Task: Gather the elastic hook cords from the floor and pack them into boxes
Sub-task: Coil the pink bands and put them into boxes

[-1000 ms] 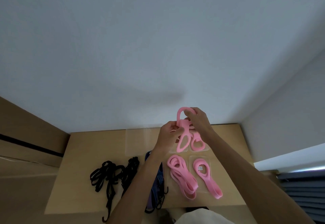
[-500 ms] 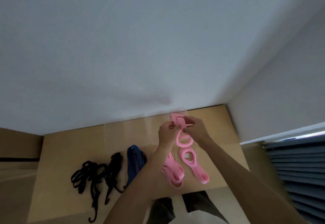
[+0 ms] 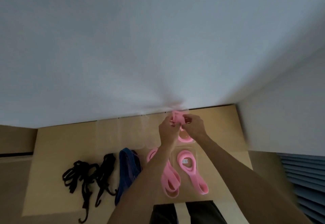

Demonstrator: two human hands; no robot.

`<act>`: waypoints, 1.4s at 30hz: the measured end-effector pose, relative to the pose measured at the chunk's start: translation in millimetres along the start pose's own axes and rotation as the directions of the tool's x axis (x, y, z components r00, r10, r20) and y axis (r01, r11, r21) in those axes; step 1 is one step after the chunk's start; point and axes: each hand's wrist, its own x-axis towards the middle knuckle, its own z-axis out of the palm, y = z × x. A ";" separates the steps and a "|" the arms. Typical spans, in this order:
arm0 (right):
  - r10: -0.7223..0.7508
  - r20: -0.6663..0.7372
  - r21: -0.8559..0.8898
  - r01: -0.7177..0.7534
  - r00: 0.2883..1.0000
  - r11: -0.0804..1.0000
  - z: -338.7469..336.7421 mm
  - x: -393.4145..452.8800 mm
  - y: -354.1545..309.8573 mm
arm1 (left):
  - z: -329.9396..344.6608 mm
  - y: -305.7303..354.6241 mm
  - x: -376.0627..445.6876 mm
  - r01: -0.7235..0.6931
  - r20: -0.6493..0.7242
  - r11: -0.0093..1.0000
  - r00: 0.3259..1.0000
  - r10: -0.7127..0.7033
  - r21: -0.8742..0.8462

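1. The left hand [image 3: 168, 130] and the right hand [image 3: 193, 126] meet at the far edge of a cardboard sheet [image 3: 223, 135], close to the white wall [image 3: 158, 39].
2. Both hands grip one pink band [image 3: 177, 117], bunched between them; the left fingers curl round its left side, and the right thumb and fingers pinch its right side.
3. The band is held up off the cardboard, and a pink loop [image 3: 184, 137] shows just below the hands; whether it is part of the same band I cannot tell.
4. Two more pink bands lie flat on the cardboard nearer the person: a folded one [image 3: 171, 179], partly hidden by the left forearm, and a looped one [image 3: 191, 169] to its right with a small white tag.
5. The looped one seems to rest in a clear tray [image 3: 196, 150], whose edges are faint.
6. More clear trays [image 3: 123, 134] lie in a row along the far edge of the cardboard, left of the hands.
7. A blue cord bundle [image 3: 127, 169] lies just left of the left forearm.
8. Further left lie two tangles of black hook cords [image 3: 82, 176], side by side, hooks pointing toward the person.
9. Dark trousers [image 3: 200, 211] show at the bottom edge, and grey slats [image 3: 306, 179] stand at the right.
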 end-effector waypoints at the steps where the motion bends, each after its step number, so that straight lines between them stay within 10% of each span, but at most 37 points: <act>1: 0.004 0.016 -0.010 -0.004 1.000 1.000 3.2 2.7 1.3 | -0.2 -2.0 2.4 0.015 -0.008 1.000 1.000 -0.015 0.014; 6: -0.015 0.034 -0.053 0.016 0.999 0.998 15.2 10.0 7.8 | -0.7 -9.2 9.3 0.003 0.000 0.997 1.000 -0.003 0.081; 11: -0.088 0.014 -0.178 0.089 0.996 0.980 20.6 5.5 18.3 | -1.0 -19.5 11.7 -0.101 -0.009 0.860 0.993 0.122 0.501; 17: -0.407 -0.055 -0.487 0.331 0.912 0.808 19.2 -1.4 36.7 | 2.5 -28.6 14.2 -0.455 0.122 0.690 0.871 0.475 0.563; 27: -0.256 0.254 -0.825 0.347 0.933 0.446 29.8 14.7 48.7 | 11.6 -38.8 24.9 -0.398 0.282 0.460 0.911 0.301 0.794; 42: -0.378 0.174 -0.757 0.369 0.909 0.539 23.3 -7.3 46.3 | -4.5 -30.4 8.2 -0.438 0.210 0.514 0.872 0.442 0.738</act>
